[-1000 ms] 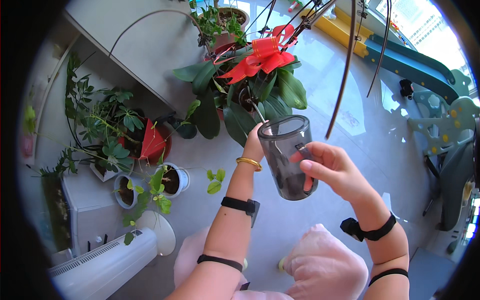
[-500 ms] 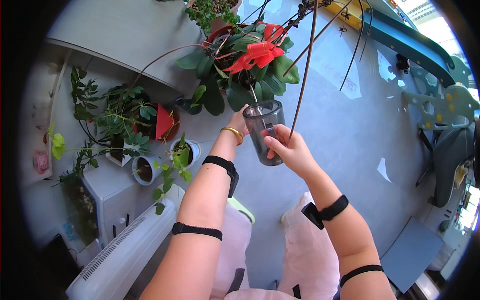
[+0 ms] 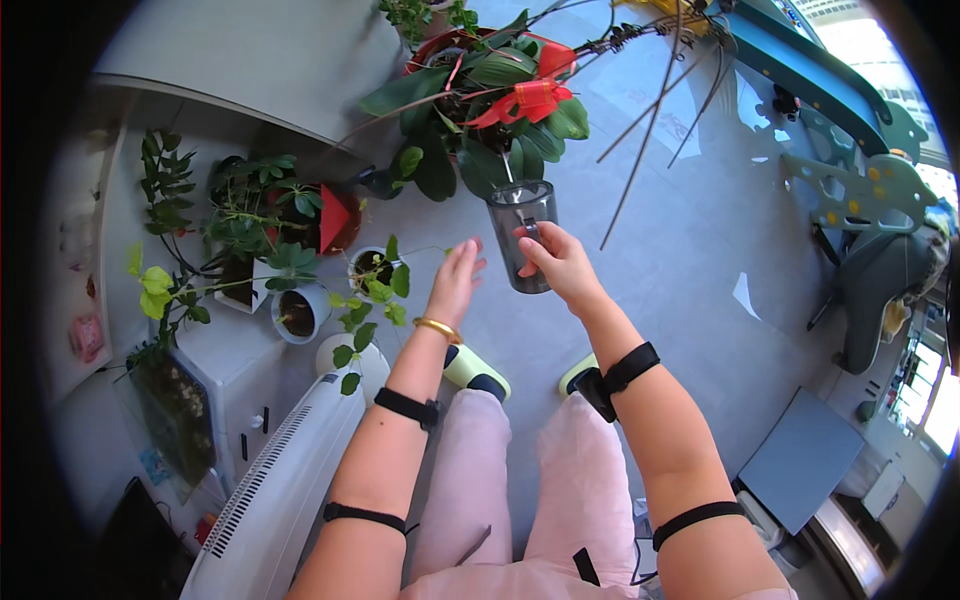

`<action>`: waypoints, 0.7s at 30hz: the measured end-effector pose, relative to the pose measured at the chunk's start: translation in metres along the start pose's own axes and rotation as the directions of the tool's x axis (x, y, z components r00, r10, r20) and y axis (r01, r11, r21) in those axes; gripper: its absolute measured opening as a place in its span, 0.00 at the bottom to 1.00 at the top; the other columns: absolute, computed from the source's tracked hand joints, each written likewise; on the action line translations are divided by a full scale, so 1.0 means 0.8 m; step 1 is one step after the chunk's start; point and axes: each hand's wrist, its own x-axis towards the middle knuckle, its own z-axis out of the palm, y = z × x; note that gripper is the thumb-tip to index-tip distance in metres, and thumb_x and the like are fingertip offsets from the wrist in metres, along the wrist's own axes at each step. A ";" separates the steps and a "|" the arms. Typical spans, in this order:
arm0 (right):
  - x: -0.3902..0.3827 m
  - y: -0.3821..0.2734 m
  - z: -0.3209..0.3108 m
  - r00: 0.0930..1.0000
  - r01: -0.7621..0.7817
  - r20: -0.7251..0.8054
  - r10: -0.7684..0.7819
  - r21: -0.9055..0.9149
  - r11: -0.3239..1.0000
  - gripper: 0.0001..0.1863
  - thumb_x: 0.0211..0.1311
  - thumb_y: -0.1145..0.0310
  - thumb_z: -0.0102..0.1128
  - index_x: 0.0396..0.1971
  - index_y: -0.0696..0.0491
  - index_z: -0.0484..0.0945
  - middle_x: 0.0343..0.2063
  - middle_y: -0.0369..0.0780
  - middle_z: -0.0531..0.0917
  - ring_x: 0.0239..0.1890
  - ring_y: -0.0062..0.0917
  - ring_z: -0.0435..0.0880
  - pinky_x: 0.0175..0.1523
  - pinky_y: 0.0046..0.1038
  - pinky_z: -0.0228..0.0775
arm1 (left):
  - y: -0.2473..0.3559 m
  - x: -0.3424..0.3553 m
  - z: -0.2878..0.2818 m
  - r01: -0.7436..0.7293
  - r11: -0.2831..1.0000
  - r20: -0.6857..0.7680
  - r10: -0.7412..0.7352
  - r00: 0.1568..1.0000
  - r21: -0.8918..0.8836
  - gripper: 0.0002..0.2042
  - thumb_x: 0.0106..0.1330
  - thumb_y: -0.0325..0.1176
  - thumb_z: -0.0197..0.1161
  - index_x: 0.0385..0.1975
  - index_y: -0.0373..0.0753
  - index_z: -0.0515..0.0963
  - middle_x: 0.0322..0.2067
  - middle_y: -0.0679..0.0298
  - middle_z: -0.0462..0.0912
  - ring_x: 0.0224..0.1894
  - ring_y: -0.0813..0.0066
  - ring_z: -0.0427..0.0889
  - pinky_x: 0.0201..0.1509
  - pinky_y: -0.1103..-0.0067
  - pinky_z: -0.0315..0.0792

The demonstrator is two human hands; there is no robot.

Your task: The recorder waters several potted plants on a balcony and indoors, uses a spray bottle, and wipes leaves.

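My right hand (image 3: 562,262) grips the handle of a smoky, see-through watering can (image 3: 522,270), a tall open-topped cylinder. A thin pale tube, apparently its spout, runs from the far rim toward the leaves of a potted plant (image 3: 436,165). That plant has broad dark green leaves, a red pot and a red ribbon bow (image 3: 530,100). How much water the can holds is unclear. Left of the can, my left hand (image 3: 458,285) is apart from it and holds nothing, its fingers stretched out.
Long bare stems (image 3: 640,160) arch over the floor at upper right. Several potted plants stand at left, including a small white pot (image 3: 358,268) and another pale pot (image 3: 318,305). A white heater (image 3: 270,490) lies along the lower left. Blue-grey play equipment (image 3: 850,190) stands at right.
My left hand has let go of the watering can and drawn back toward the lower left. The can, in my right hand, has shifted slightly up the picture.
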 end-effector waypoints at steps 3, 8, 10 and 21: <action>-0.003 -0.001 0.005 0.999 -0.027 -0.043 0.029 0.032 0.999 0.13 0.60 0.69 0.52 0.42 0.59 0.72 0.21 0.31 0.72 0.23 0.13 0.70 0.34 0.19 0.68 | -0.010 -0.021 -0.006 0.004 0.999 0.058 -0.006 0.998 0.032 0.28 0.65 0.52 0.43 0.56 0.35 0.61 0.56 0.55 0.64 0.57 0.61 0.65 0.58 0.69 0.60; 0.001 -0.001 0.025 0.998 0.005 -0.065 0.000 0.075 0.997 0.13 0.60 0.70 0.51 0.42 0.59 0.72 0.20 0.31 0.71 0.22 0.12 0.69 0.34 0.20 0.69 | -0.021 -0.038 -0.019 0.034 0.999 0.078 -0.036 0.996 0.028 0.27 0.66 0.51 0.43 0.56 0.36 0.63 0.54 0.57 0.67 0.54 0.65 0.69 0.56 0.71 0.61; -0.001 -0.002 0.028 0.998 0.000 -0.059 0.004 0.068 0.998 0.13 0.60 0.70 0.51 0.42 0.59 0.72 0.20 0.31 0.71 0.22 0.12 0.69 0.34 0.20 0.69 | -0.022 -0.044 -0.019 0.044 0.999 0.081 -0.046 0.996 0.026 0.26 0.66 0.51 0.43 0.55 0.36 0.63 0.54 0.57 0.67 0.53 0.66 0.69 0.55 0.71 0.62; 0.012 -0.017 0.046 0.997 0.027 -0.076 -0.019 0.109 0.994 0.10 0.60 0.71 0.51 0.39 0.61 0.71 0.22 0.33 0.74 0.21 0.14 0.72 0.30 0.18 0.66 | -0.012 -0.072 -0.029 0.103 0.994 0.094 -0.106 0.990 0.039 0.24 0.68 0.48 0.40 0.55 0.36 0.63 0.54 0.58 0.68 0.54 0.66 0.69 0.56 0.73 0.61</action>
